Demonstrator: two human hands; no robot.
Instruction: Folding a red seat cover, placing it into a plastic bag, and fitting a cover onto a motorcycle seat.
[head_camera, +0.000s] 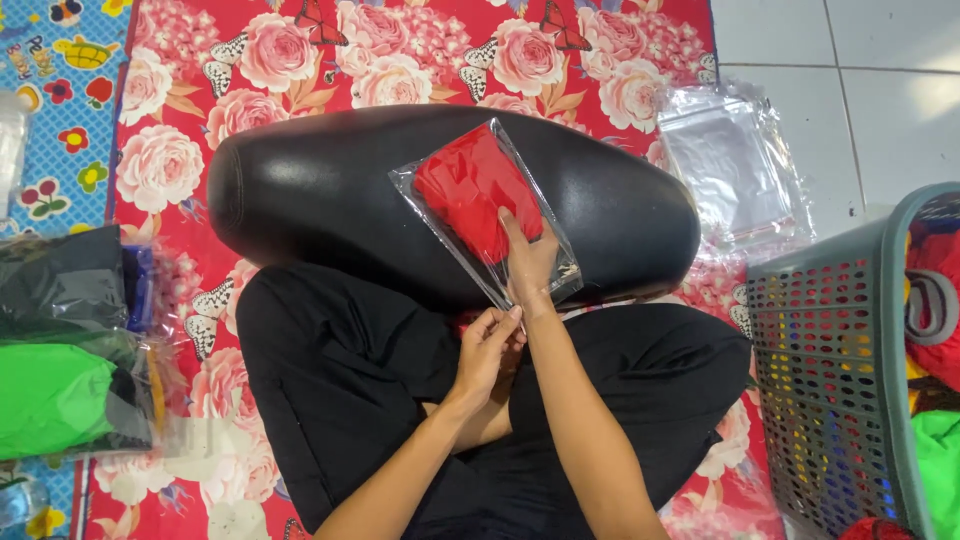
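A folded red cloth (465, 185) sits inside a clear plastic bag (440, 225) that lies on a black padded cushion (300, 190) across my lap. My right hand (528, 258) presses flat on the near end of the bag, fingers over the red cloth. Just below it, my left hand (487, 345) pinches the bag's open near edge between thumb and fingers. My legs in black trousers (340, 380) are crossed beneath the cushion.
A stack of empty clear bags (735, 165) lies at the right on the red floral mat (180, 160). A grey perforated basket (835, 370) with coloured cloths stands at the far right. Bagged black and green cloths (60, 370) are piled at the left.
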